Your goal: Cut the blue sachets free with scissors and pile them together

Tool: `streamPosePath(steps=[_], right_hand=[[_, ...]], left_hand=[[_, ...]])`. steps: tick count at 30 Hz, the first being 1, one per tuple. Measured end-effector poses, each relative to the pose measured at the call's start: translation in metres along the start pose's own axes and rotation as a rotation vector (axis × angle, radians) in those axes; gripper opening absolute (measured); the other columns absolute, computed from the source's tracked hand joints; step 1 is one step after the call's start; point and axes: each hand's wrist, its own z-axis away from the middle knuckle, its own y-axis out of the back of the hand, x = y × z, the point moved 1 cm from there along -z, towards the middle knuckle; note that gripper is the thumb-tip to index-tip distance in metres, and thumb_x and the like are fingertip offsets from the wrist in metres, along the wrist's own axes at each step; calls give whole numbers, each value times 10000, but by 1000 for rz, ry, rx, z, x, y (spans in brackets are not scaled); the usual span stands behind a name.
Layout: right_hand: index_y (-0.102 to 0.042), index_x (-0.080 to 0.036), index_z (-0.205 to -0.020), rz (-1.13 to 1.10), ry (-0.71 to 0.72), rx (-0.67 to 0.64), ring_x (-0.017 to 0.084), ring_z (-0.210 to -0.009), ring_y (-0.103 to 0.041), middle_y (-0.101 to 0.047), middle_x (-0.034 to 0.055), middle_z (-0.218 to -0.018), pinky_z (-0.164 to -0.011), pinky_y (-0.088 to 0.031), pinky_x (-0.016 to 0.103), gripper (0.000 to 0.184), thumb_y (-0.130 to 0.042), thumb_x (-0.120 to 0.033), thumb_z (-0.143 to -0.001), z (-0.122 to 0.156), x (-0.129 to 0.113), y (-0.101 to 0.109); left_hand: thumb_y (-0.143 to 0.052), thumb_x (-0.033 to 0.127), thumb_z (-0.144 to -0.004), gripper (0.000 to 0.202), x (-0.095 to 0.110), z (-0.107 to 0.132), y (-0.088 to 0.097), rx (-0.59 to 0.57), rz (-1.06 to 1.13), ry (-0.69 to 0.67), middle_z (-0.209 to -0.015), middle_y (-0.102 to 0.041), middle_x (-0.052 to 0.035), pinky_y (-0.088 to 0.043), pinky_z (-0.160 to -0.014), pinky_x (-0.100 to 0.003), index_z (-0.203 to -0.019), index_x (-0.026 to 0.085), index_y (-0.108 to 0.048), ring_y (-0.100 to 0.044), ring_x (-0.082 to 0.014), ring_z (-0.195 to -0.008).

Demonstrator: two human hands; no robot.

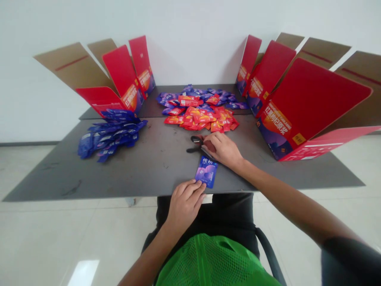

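The person's left hand (185, 202) lay flat with fingers slightly apart, its fingertips touching a purple sachet (206, 171) near the front edge of the dark grey table (154, 159). The right hand (224, 150) was curled closed over black-handled scissors (195, 140) just beyond. Behind lay a red and purple heap (205, 115), a blue pile (110, 135) to the left, and open red cartons (303, 103) on both sides, before a white wall.

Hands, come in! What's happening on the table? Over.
Left hand touching blue packet at table edge. Right hand resting on scissors, grip unclear. Nothing between them; packet piles and boxes farther back.
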Motion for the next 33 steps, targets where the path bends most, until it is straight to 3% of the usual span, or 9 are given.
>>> streamPosePath(steps=[3,7,9,12,16,21,23,27,33], right_hand=[[-600,-235,-1171,-169,17,44,243,-1089,-634,-669,92,-1194,-940,-536,395,201,-598,-376,-1028,14,-36,8],[-608,-257,-1185,-264,118,-90,227,-1080,-646,-685,72,-1166,-885,-547,377,175,-567,-350,-1043,38,-67,-1],[-618,-247,-1169,-214,80,-81,235,-1044,-642,-681,82,-1139,-871,-543,382,182,-573,-366,-1038,39,-53,-9],[-632,-216,-1127,-42,-12,-56,261,-988,-621,-667,109,-1099,-859,-529,404,206,-575,-389,-1029,23,-9,-13],[-636,-211,-1090,98,-86,-22,279,-983,-609,-656,116,-1090,-854,-513,412,201,-542,-380,-1035,3,35,5],[-604,-229,-1151,-7,-233,245,283,-1076,-611,-643,106,-1130,-936,-506,419,224,-549,-412,-1035,23,31,40],[-604,-236,-1141,-37,-287,269,283,-1068,-618,-640,103,-1118,-935,-507,423,224,-558,-425,-1030,40,27,49],[-604,-248,-1106,-70,-410,254,288,-1038,-631,-641,100,-1097,-918,-515,434,239,-564,-468,-1020,74,32,54],[-614,-253,-1094,-115,-543,265,296,-1013,-638,-641,102,-1078,-879,-517,446,292,-558,-527,-1007,99,43,47]], left_hand=[[-635,255,-1012,283,1,0,1,-17,-3,2,-1211,-747,-60,-511,-1003,-420,-1281,210,-708,-631,-253,-1167],[-624,263,-1018,192,1,0,2,-42,-18,27,-1111,-761,-57,-521,-956,-432,-1145,216,-760,-643,-254,-1095],[-621,260,-1020,229,1,0,1,-40,-11,13,-1159,-755,-61,-517,-986,-433,-1212,213,-737,-636,-249,-1134],[-632,246,-1013,305,0,0,1,-24,-6,-12,-1221,-742,-64,-512,-1015,-429,-1311,208,-686,-624,-246,-1178],[-640,237,-1002,288,0,-3,4,-35,-29,-18,-1202,-734,-75,-525,-992,-443,-1284,202,-686,-629,-257,-1148],[-695,399,-963,408,9,-14,10,-168,-122,-3,-1236,-677,-136,-557,-954,-498,-1298,169,-651,-626,-310,-1139],[-689,415,-964,516,13,-17,9,-181,-159,-19,-1362,-625,-166,-546,-1010,-520,-1397,156,-584,-584,-338,-1257],[-612,266,-1014,574,13,-16,3,-164,-205,-99,-1556,-504,-169,-511,-1109,-488,-1546,145,-433,-490,-318,-1422],[-605,200,-1013,353,7,-13,15,-90,-117,-143,-1302,-713,-104,-598,-974,-430,-1365,206,-639,-688,-261,-1156]])
